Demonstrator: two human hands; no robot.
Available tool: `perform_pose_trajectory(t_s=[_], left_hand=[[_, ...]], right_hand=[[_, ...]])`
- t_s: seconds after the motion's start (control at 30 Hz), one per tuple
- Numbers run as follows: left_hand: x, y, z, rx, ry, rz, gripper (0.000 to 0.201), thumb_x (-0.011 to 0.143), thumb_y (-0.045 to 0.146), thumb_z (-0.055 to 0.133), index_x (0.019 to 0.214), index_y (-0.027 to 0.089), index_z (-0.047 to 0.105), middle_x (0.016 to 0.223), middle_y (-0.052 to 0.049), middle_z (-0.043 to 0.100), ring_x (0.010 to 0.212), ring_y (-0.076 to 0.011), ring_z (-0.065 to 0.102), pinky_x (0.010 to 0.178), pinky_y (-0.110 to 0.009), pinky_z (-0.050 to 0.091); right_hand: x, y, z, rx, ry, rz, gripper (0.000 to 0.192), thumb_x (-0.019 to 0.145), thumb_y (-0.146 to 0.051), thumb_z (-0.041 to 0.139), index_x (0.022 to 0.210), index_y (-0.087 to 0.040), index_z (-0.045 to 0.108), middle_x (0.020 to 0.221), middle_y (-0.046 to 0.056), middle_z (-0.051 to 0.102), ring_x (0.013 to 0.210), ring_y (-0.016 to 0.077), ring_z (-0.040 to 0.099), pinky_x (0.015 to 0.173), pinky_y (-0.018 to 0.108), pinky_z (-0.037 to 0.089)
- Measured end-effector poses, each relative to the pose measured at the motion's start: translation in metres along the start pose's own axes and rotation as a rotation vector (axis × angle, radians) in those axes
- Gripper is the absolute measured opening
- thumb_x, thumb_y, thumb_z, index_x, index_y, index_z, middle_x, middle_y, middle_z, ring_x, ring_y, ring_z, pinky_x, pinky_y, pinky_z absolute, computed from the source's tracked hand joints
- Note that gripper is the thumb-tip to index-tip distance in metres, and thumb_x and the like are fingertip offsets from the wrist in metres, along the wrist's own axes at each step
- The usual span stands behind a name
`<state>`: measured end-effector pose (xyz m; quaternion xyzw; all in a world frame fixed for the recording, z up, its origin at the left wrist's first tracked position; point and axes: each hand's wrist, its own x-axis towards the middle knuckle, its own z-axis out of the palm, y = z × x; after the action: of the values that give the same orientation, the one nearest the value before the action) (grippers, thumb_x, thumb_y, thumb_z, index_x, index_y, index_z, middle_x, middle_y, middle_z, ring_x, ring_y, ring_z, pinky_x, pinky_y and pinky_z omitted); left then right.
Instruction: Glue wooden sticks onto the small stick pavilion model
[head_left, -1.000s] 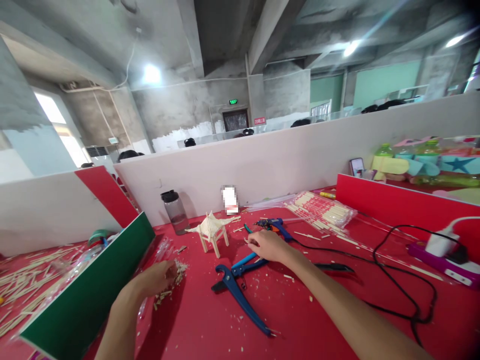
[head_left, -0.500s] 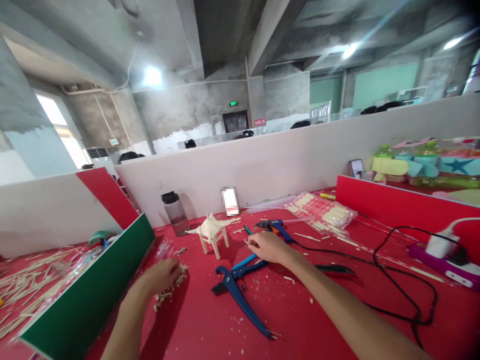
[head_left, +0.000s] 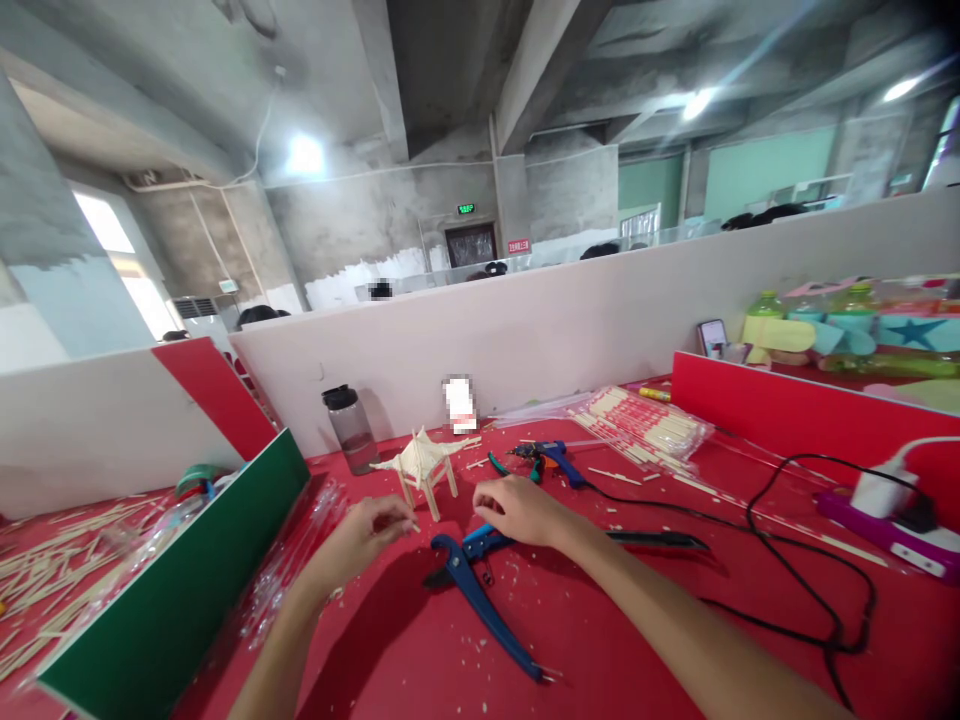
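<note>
My left hand (head_left: pixel 367 537) is raised left of the blue cutter, its fingertips pinched on what looks like a short bit of wooden stick (head_left: pixel 415 527). Across from it, my right hand (head_left: pixel 517 508) hovers over the handle of the blue pipe cutter (head_left: pixel 487 610), fingers curled together; anything inside them is hidden. Just behind and between both hands stands a small pavilion-like model (head_left: pixel 424 460) of pale sticks, with a pointed roof on several legs. The cutter lies with its jaws spread on the red table.
A blue glue gun (head_left: pixel 559 458) with a black cable lies behind my right hand. Bundled wooden sticks (head_left: pixel 645 425) are at back right. A water bottle (head_left: pixel 351 430) and a phone (head_left: pixel 460 402) stand at the partition. A green divider (head_left: pixel 187 580) borders the left; a purple power strip (head_left: pixel 892 535) sits right.
My left hand has left the pile of stick scraps and moved right and inward, toward the model. My right hand has shifted slightly left and down, so the hands are closer together.
</note>
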<state>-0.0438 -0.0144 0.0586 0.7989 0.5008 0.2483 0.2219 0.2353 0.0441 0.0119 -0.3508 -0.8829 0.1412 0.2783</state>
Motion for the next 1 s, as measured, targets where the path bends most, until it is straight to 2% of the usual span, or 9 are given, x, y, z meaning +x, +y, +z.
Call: perform_pose_trajectory(t_s=[0.17,0.33,0.6,0.83,1.0], left_hand=[[0.008,0.012,0.027,-0.140,0.021,0.046,0.027,0.092,0.044,0.056,0.086,0.019,0.065,0.082,-0.004,0.068,0.077,-0.0181,0.061,0.072,-0.028,0.048],[0.012,0.017,0.041,-0.213,0.049,0.057,0.026,0.093,0.044,0.056,0.087,0.019,0.062,0.084,-0.003,0.065,0.078,-0.0172,0.059,0.073,-0.027,0.047],[0.014,0.015,0.045,-0.261,0.089,0.045,0.029,0.091,0.047,0.058,0.087,0.018,0.062,0.077,-0.001,0.059,0.071,-0.0149,0.053,0.065,-0.024,0.042],[0.014,0.013,0.046,-0.247,0.101,0.039,0.031,0.091,0.048,0.058,0.086,0.018,0.064,0.074,-0.001,0.060,0.069,-0.0147,0.054,0.065,-0.025,0.043],[0.014,0.015,0.048,-0.205,0.101,0.054,0.034,0.093,0.051,0.055,0.088,0.019,0.063,0.077,-0.002,0.062,0.071,-0.0156,0.056,0.066,-0.025,0.045]], right_hand=[[-0.003,-0.026,0.004,0.157,-0.024,-0.125,0.016,0.090,-0.031,0.068,0.103,-0.022,0.070,0.095,0.003,0.077,0.084,0.0170,0.070,0.075,0.024,0.044],[-0.003,-0.037,0.004,0.114,0.026,-0.126,0.013,0.094,-0.032,0.064,0.094,-0.022,0.072,0.092,0.003,0.077,0.084,0.0178,0.070,0.077,0.025,0.043],[-0.002,-0.033,0.003,0.069,0.131,-0.171,0.014,0.096,-0.030,0.061,0.092,-0.021,0.071,0.088,0.003,0.074,0.078,0.0157,0.065,0.069,0.023,0.040],[-0.003,-0.033,0.002,0.036,0.132,-0.176,0.014,0.096,-0.031,0.061,0.092,-0.021,0.070,0.085,0.002,0.073,0.075,0.0152,0.064,0.066,0.023,0.038],[-0.003,-0.033,0.003,0.035,0.133,-0.190,0.017,0.098,-0.033,0.059,0.094,-0.021,0.070,0.088,0.003,0.073,0.079,0.0159,0.065,0.070,0.023,0.040]])
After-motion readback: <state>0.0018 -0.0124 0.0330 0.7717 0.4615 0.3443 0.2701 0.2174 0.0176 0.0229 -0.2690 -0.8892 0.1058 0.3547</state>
